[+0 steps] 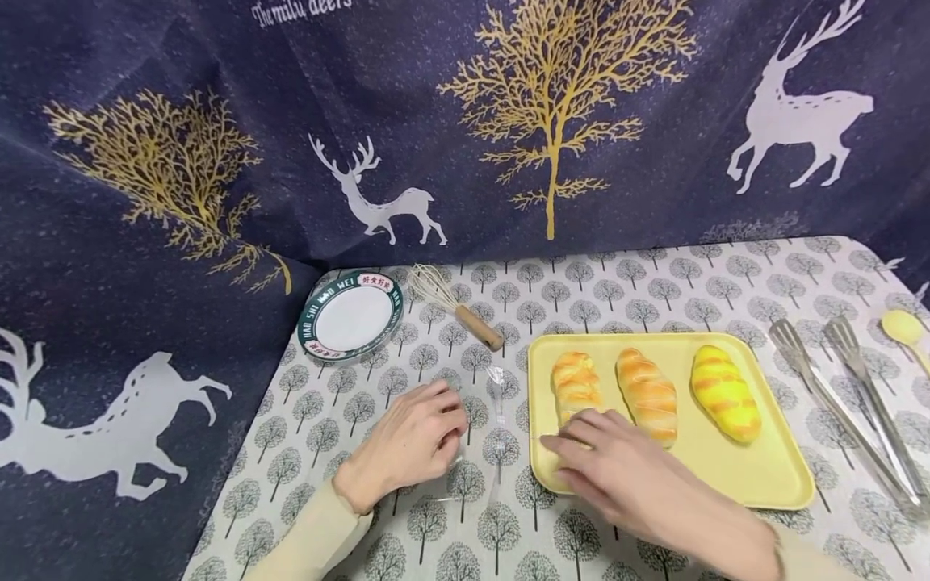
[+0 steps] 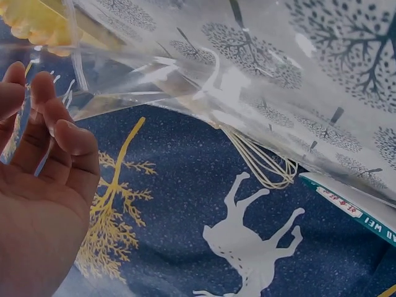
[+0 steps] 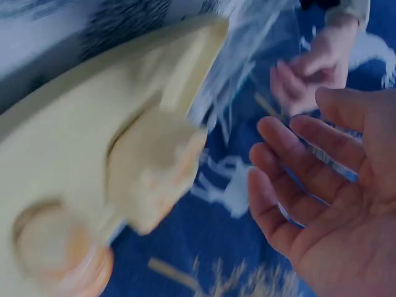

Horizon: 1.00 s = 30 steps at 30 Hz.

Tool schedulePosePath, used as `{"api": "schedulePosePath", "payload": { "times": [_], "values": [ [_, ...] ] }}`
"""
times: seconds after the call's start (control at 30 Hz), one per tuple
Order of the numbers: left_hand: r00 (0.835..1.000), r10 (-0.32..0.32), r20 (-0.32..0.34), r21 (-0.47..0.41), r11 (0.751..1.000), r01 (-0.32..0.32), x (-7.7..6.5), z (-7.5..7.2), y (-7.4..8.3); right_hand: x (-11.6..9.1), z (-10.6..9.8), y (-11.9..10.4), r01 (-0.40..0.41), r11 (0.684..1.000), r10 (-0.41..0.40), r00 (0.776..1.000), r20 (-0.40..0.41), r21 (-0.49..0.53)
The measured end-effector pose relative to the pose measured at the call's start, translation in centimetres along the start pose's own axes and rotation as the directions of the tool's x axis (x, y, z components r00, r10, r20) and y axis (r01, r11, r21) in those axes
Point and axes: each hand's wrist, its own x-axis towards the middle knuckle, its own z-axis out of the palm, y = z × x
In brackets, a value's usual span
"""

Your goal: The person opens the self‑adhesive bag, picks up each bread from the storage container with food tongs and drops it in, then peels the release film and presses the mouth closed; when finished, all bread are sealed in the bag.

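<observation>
My left hand (image 1: 414, 436) is over the patterned tablecloth, its fingers loosely bent with nothing visible between them. Beside and beneath it lies a clear plastic bag (image 1: 498, 452); in the left wrist view the bag (image 2: 161, 83) spreads just past the fingertips. My right hand (image 1: 625, 464) hovers over the front left of a yellow tray (image 1: 719, 476), relaxed and holding nothing. It overlaps the near end of an orange-striped toy bread roll (image 1: 576, 378). A second orange roll (image 1: 647, 395) and a yellow one (image 1: 725, 394) lie beside that roll on the tray.
A green-rimmed plate (image 1: 352, 319) sits at the back left, with a wooden-handled whisk (image 1: 475, 324) to its right. Metal tongs (image 1: 857, 411) lie right of the tray, and a yellow spoon (image 1: 902, 328) is at the far right edge. A dark deer-print cloth hangs behind.
</observation>
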Motion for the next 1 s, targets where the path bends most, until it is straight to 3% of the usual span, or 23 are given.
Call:
{"api": "schedulePosePath", "payload": {
  "times": [0.13, 0.33, 0.5, 0.67, 0.9, 1.0],
  "values": [
    [1.000, 0.004, 0.001, 0.005, 1.000, -0.004, 0.2, 0.2, 0.1, -2.5, -1.5, 1.4, -0.095, 0.995, 0.092, 0.983, -0.160, -0.007],
    [1.000, -0.024, 0.017, 0.006, 1.000, 0.024, 0.3, 0.2, 0.3, -5.8, -3.4, 3.2, -0.302, 0.953, 0.288, 0.914, -0.287, -0.005],
    [1.000, -0.030, 0.005, -0.003, 1.000, 0.030, 0.7, 0.3, 0.3, -8.5, -5.4, 5.0, -0.468, 0.883, 0.459, 0.845, -0.276, 0.036],
    [1.000, -0.024, -0.004, -0.010, 1.000, 0.024, 0.8, 0.3, 0.3, -11.1, -6.7, 7.5, -0.625, 0.779, 0.615, 0.745, -0.258, 0.053],
    [1.000, -0.015, -0.015, -0.014, 1.000, 0.015, 0.8, 0.3, 0.2, -15.3, -5.9, 12.5, -0.640, 0.753, 0.641, 0.661, -0.391, 0.153],
    [1.000, -0.018, -0.016, -0.010, 1.000, 0.017, 0.8, 0.2, 0.2, -17.2, -5.2, 14.1, -0.695, 0.705, 0.684, 0.610, -0.400, 0.144]
  ]
}}
